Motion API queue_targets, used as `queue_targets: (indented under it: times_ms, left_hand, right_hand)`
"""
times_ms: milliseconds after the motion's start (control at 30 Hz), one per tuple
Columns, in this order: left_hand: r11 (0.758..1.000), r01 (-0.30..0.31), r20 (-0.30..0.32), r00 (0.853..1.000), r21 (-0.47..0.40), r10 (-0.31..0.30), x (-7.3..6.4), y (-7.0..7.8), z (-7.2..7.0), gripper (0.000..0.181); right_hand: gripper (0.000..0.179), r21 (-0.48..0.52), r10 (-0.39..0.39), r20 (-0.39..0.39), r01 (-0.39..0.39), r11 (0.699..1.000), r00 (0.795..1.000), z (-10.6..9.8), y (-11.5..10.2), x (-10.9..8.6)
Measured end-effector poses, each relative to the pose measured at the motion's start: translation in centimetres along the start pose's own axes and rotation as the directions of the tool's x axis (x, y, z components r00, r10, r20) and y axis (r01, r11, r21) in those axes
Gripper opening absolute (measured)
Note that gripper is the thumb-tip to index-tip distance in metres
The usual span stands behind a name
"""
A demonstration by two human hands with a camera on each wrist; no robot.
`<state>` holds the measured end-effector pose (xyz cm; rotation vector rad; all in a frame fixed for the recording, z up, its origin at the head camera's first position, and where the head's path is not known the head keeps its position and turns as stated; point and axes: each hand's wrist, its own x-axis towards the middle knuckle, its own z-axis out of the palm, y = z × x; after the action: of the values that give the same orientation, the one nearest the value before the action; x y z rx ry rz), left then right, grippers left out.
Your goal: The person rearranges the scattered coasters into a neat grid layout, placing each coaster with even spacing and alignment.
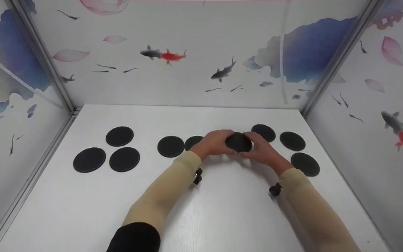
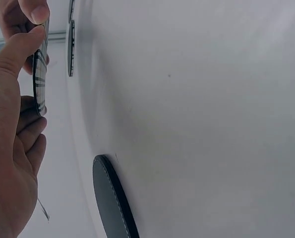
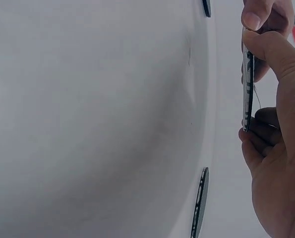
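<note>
Right of frame centre, the left hand point(image 1: 214, 143) and right hand point(image 1: 265, 151) pinch a black disc point(image 1: 239, 142) between their fingers; uneven pressure could let it slip.

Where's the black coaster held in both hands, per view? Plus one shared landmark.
Head: black coaster just right of and below centre.
Left wrist: black coaster upper left, nearly edge-on.
Right wrist: black coaster upper right, nearly edge-on.
Shared landmark: left hand, gripping it.
</note>
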<state>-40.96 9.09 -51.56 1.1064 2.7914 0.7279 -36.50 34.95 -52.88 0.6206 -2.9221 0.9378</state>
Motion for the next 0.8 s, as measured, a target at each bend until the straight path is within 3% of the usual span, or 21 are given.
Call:
queue_targets:
  times_ms: [467,800]
  left_hand:
    - [0.999,0.050,-0.012,0.999,-0.014,-0.050,-1.7,-1.1,-1.4,0.081]
    - [0.997,0.071,-0.019,0.997,-0.038,-0.072,-2.4,-1.9,-1.9,0.075]
  right_hand:
    - [0.095,0.029,-0.041,0.011,0.040,0.999,0.999,0.6,-1.6,1.6]
    - [0.094,0.046,-0.061,0.007,0.060,0.997,0.998,1.0,-2.7,2.5]
